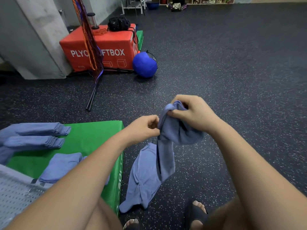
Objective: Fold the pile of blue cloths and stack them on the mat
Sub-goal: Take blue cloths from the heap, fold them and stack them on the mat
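Above the speckled floor [232, 83], at mid-frame: one blue cloth [166, 143] held up in the air, bunched at the top, its lower part hanging loose and twisted.

Right hand [191, 112] higher and further out; fingers curled over the gathered top of the cloth, thumb pressing the fabric against them. Forearm comes in from the lower right, wrist bent inward.

Left hand [142, 128] lower, just beside the cloth's left edge. Fingers curled tight, fingertips and thumb pinching that edge. Forearm runs up from the lower left, crossing over the mat.

Second blue cloth [142, 181] lies crumpled flat on the floor directly below the hanging one, just beside the mat's right edge.

Green mat [89, 138] to the left. On it, two stacks of folded cloths [41, 130] lie side by side at the far left; a single folded cloth [61, 166] sits nearer, partly hidden by the left forearm. Grey mesh fabric [13, 193] at the lower left corner, overlapping the mat's near edge.

Feet in black sandals [196, 213] at the bottom edge.

Further back: red plyo box [103, 47] against a concrete pillar [38, 39], black bag [118, 24] on top of it, blue ball [144, 64] touching its right corner, orange and purple ropes [88, 39] hanging in front of it.
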Demonstrator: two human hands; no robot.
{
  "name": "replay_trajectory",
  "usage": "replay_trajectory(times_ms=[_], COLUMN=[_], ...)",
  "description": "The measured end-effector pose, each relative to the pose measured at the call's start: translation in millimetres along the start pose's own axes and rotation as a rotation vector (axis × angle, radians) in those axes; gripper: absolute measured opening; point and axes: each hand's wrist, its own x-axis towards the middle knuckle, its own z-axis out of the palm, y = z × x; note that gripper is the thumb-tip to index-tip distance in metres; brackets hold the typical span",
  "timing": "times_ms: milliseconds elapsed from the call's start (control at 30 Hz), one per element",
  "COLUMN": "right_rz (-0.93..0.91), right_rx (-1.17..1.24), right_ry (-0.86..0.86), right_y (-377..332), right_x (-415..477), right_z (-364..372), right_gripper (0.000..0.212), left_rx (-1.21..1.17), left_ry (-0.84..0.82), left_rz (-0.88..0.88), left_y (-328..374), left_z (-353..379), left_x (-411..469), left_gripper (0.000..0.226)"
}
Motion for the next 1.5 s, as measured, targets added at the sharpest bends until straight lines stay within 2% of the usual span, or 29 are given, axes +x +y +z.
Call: replay_trajectory(times_ms=[67, 233, 300, 367, 433, 533, 767, 867, 1000, 1200, 1500], right_rz=[0.011, 0.033, 0.053, 0.058, 0.059, 0.069, 0.141, 0.188, 0.289, 0.410, 0.374], right_rx=[0.076, 0.106, 0.098, 0.086, 0.088, 0.097, 0.066, 0.039, 0.023, -0.005, -0.135], right_ry=[0.032, 0.121, 0.188, 0.225, 0.240, 0.303, 0.431, 0.451, 0.487, 0.468, 0.267], right_y=[2.9, 9.5, 14.2, 16.8, 17.0, 16.4, 26.7, 37.3, 55.7, 68.0, 57.2], right_x=[1.4, -2.4, -3.9, -5.6, -7.1, -6.5, -7.2, -6.0, -5.5, -3.7, -0.5], right_z=[-7.1, -18.8, -23.4, -26.1, -25.9, -28.4, -34.9, -34.9, -32.5, -24.7, 7.6], right_gripper=[0.015, 0.012, 0.013, 0.016, 0.015, 0.013, 0.014, 0.014, 0.015, 0.013, 0.015], left_rx=[-0.018, -0.117, -0.134, -0.089, 0.061, 0.252, 0.395, 0.398, 0.286, 0.122, 0.074], left_ry=[-0.028, 0.038, 0.115, 0.183, 0.227, 0.272, 0.339, 0.404, 0.466, 0.471, 0.385], left_rz=[-0.026, 0.012, 0.030, 0.064, 0.075, 0.012, -0.185, -0.237, -0.236, -0.175, -0.003], left_y=[-2.1, 2.7, 6.3, 6.2, 1.2, -14.2, -51.7, -59.3, -67.9, -67.4, -6.4], left_z=[4.5, 12.5, 11.0, 6.1, 0.5, -8.4, -43.8, -58.5, -75.7, -85.9, -51.6], left_x=[-0.4, 4.7, 7.3, 10.0, 12.2, 14.2, 12.7, 9.7, 4.8, -1.4, -5.0], left_gripper=[0.021, 0.012, 0.023, 0.027, 0.020, 0.020, 0.016, 0.012, 0.010, 0.009, 0.015])
